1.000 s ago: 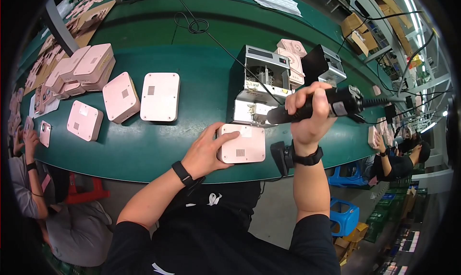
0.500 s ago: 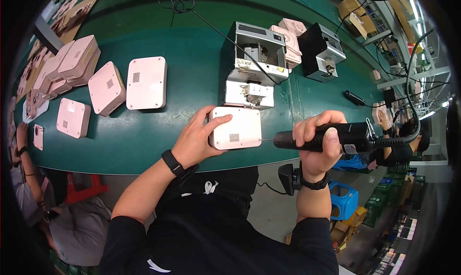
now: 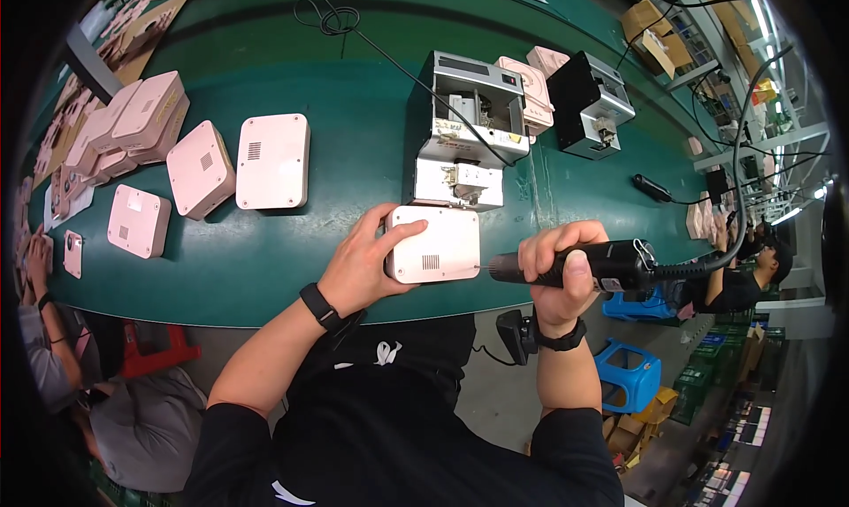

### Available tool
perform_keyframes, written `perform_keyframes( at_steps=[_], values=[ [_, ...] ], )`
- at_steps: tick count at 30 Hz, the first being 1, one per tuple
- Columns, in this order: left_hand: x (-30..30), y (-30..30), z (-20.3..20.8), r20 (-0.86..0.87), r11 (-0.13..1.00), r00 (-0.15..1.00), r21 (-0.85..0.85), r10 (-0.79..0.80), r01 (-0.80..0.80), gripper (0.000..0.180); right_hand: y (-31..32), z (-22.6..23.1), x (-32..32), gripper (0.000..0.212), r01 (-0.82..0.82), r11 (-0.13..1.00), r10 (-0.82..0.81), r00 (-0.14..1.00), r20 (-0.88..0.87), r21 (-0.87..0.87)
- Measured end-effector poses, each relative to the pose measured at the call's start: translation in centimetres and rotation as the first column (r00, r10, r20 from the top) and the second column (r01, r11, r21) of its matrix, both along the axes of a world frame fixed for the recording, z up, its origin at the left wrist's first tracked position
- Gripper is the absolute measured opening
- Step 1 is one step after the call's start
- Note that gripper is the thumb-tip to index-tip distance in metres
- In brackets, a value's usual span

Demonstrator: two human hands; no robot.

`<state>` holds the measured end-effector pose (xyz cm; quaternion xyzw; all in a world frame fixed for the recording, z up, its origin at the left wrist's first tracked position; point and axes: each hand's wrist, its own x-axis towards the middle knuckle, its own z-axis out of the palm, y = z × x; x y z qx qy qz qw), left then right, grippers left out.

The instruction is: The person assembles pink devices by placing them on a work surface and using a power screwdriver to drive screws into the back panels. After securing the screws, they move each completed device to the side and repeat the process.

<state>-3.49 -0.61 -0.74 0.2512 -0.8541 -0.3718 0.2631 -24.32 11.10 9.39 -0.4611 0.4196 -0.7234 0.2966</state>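
Note:
A pale pink, square plastic case point(image 3: 451, 233) with rounded corners, a vent grille and corner screw holes lies near the bench's front edge. My left hand point(image 3: 364, 257) grips its left side, thumb and fingers spread around the corner and over the top. Wrapped in my right hand point(image 3: 559, 272) is a black electric screwdriver point(image 3: 617, 266), held nearly level with its cable running off to the right. Its thin bit meets the case's lower right corner; whether it sits in a screw cannot be made out. A screw feeder point(image 3: 469, 178) stands just behind the case.
Similar pink cases point(image 3: 272, 162) lie at the left, some stacked. A second feeder point(image 3: 592, 104) and a black screwdriver point(image 3: 652, 188) are at the right on the green bench point(image 3: 354, 118). A cable point(image 3: 402, 69) crosses the first feeder. Other people work at both sides.
My right hand has brought the screwdriver leftward, so its body is nearer the case and less of the bit shows. My left hand keeps its hold. The whole view has shifted slightly.

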Motion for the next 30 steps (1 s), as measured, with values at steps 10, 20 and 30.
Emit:
perform_keyframes(
  at_steps=[10,20,30],
  values=[
    [0.1,0.2,0.1,0.013,1.000,1.000,0.022,0.001,-0.001,0.082,-4.4,3.8,0.1,0.023,0.084,0.992,-0.078,0.995,0.068,-0.092],
    [0.1,0.0,0.3,0.023,1.000,1.000,0.031,-0.005,0.004,0.082,-6.5,3.5,-0.2,0.027,0.141,0.989,-0.139,0.989,-0.040,0.045],
    [0.1,-0.1,0.1,0.028,1.000,1.000,0.019,-0.007,0.006,0.082,-3.9,3.6,0.8,0.026,0.028,0.997,-0.025,0.999,0.046,-0.068]
  ],
)
